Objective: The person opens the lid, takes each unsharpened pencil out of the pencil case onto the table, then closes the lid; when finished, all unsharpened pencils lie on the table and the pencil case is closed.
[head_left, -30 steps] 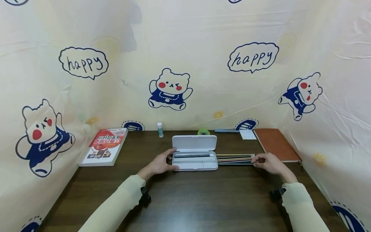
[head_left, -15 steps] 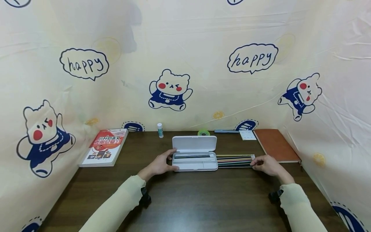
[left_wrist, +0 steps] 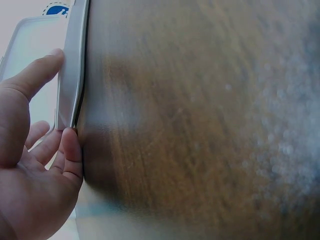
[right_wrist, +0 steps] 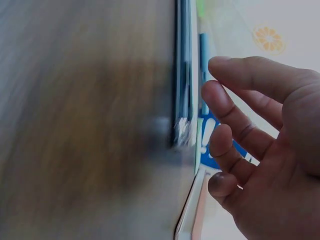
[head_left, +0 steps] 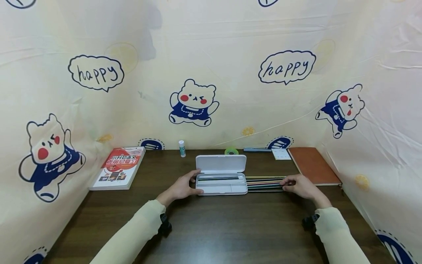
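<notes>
My left grip (head_left: 180, 186) is spanning the left end of a white pencil case (head_left: 214, 189), holding it between thumb and fingers at its front and back corners. My right grip (head_left: 301, 185) is hanging half-curled at the right ends of several loose pencils (head_left: 263, 182), right of the frame's centre; in the right wrist view a narrow gap is showing between thumb and fingers, with nothing pinched there.

The case is lying open at the centre of the frame, its lid (head_left: 221, 164) leaning up at the back. Dark pencils (head_left: 219, 178) are already resting in its rear compartment. The loose ones are lying side by side, pointing at the case's right wall, which is standing between them and the inside.

Behind the lid, a green tape roll (head_left: 231, 151) is peeking out, partly blocked. A glue stick (head_left: 182, 149) is standing upright to its left. A thick red-and-white book (head_left: 118, 168) is lying at the left of the frame. A brown notebook (head_left: 314, 165) is lying just beyond my right grip, with a white card (head_left: 281, 154) and a blue pen (head_left: 257, 149) lining the back of the desk (head_left: 211, 227). A printed cloth (head_left: 230, 44) is covering the wall behind.
</notes>
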`<state>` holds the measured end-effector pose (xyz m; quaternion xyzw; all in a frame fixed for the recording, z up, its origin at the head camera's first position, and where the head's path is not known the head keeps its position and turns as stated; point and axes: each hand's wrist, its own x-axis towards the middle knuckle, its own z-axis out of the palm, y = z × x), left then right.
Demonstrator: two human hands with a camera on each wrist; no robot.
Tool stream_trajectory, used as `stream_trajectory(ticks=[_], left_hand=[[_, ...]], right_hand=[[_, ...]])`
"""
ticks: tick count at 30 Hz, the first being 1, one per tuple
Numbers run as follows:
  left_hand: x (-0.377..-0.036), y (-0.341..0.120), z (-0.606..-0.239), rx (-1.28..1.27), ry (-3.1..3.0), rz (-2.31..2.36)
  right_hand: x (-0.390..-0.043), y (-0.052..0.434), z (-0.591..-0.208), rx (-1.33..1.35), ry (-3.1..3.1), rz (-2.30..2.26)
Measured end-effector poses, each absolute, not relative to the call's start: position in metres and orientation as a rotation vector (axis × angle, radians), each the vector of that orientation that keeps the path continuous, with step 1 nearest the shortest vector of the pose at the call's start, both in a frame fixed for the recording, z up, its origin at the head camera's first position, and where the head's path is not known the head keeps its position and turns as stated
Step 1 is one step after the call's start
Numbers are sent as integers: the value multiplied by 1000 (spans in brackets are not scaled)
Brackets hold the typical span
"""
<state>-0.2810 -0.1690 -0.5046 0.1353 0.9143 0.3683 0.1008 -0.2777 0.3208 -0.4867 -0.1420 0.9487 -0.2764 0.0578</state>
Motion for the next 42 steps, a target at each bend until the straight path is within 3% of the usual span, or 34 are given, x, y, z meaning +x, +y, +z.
stream_trajectory(ticks=[29, 42], left_hand=[[-283, -170, -506, 414, 2699, 1104], [-284, -169, -508, 394, 2703, 1103]], right_hand=[[-306, 191, -474, -819, 2760, -876], [-308, 164, -484, -768, 2744, -701]])
